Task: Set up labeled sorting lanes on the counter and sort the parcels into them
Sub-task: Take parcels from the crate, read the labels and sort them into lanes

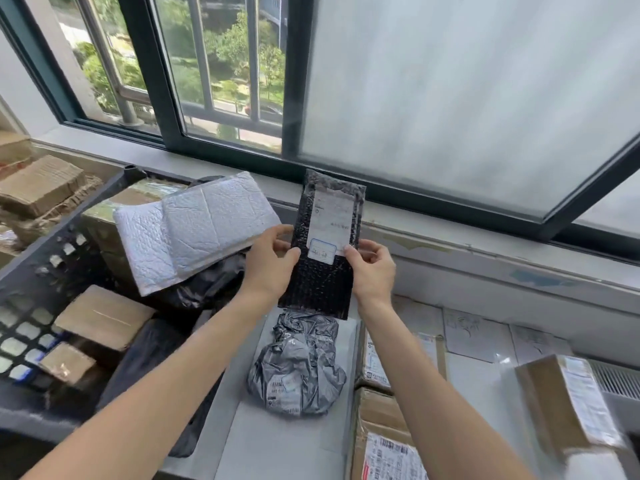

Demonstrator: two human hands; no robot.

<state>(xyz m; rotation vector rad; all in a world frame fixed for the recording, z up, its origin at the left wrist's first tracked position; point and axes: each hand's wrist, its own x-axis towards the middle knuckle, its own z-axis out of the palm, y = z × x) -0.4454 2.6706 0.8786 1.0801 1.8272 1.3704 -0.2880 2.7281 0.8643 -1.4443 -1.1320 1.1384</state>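
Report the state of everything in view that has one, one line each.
Black bubble mailer: held upright above the counter, label facing the camera.
Left hand: pinches the mailer's left edge.
Right hand: pinches its right edge.
Crate: loaded with parcels.
White bubble mailer: lying tilted atop the parcels there.
Grey poly bag: crumpled, lying on the counter.
Cardboard box: taped shut, label up.

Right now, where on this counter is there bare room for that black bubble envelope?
Bare grey counter lies nearest the camera, in front of the crumpled grey plastic bag, between the dark plastic crate and the taped cardboard boxes. A second patch sits between those boxes and the brown box far right. The crate is packed.
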